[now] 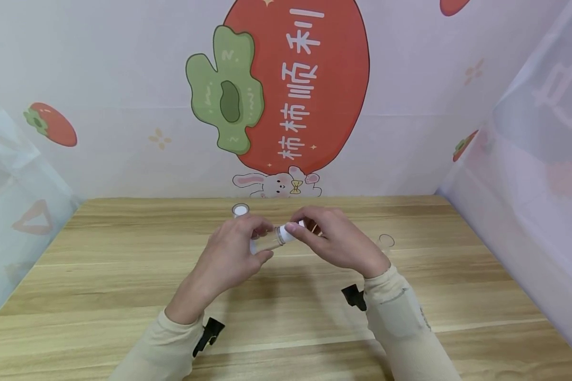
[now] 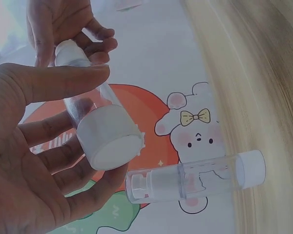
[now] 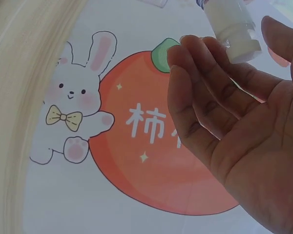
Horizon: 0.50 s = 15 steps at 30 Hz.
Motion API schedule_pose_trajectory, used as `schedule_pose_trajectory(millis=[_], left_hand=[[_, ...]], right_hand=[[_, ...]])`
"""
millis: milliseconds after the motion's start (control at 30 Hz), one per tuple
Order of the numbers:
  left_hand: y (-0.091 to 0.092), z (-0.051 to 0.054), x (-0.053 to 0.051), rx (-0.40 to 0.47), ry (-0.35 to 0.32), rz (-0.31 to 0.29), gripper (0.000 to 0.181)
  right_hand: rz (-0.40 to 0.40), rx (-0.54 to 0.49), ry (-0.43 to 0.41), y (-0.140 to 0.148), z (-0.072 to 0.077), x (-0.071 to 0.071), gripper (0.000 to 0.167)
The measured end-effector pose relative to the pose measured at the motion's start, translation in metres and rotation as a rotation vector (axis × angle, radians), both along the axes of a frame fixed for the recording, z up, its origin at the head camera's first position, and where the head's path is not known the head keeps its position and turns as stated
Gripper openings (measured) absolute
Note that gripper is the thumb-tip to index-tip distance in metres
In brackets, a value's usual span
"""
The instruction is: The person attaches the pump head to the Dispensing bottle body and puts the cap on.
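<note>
A clear pump bottle point(image 1: 268, 243) with a white collar and white base is held tilted above the table. My left hand point(image 1: 233, 251) grips its body, thumb on one side and fingers on the other in the left wrist view. At the white pump head point(image 3: 239, 39) is my right hand point(image 1: 336, 241), its fingers loosely bent around it. In the right wrist view the thumb stands apart from the pump. A second pump bottle point(image 2: 195, 178), with a clear cap over its pump, stands behind the left hand.
A clear round-rimmed piece point(image 1: 386, 241), perhaps a cap, stands on the wooden table point(image 1: 124, 296) right of the right hand. Behind the table hangs a printed white cloth point(image 1: 138, 69), with more cloth along both sides.
</note>
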State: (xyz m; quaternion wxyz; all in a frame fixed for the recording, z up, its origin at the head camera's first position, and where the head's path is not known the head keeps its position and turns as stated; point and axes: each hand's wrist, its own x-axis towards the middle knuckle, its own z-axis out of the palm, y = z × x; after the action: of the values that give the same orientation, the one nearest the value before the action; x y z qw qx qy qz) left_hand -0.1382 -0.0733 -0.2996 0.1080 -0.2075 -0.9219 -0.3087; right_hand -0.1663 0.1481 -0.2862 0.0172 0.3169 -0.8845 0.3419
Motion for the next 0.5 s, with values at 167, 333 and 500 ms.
schedule_pose_trajectory(millis=[167, 333, 500], left_hand=[[-0.0009, -0.0009, -0.0011, 0.016, -0.012, -0.009, 0.035], [-0.0027, -0.0022, -0.0021, 0.034, -0.015, -0.026, 0.033], [-0.0044, -0.0023, -0.003, 0.049, -0.035, -0.042, 0.033]], right_hand=[[0.012, -0.022, 0.003, 0.0019, 0.0017, 0.0011, 0.024], [0.042, -0.046, 0.03, 0.0044, 0.0018, 0.0024, 0.031], [0.083, -0.055, 0.065, 0.0065, 0.0021, 0.0029, 0.04]])
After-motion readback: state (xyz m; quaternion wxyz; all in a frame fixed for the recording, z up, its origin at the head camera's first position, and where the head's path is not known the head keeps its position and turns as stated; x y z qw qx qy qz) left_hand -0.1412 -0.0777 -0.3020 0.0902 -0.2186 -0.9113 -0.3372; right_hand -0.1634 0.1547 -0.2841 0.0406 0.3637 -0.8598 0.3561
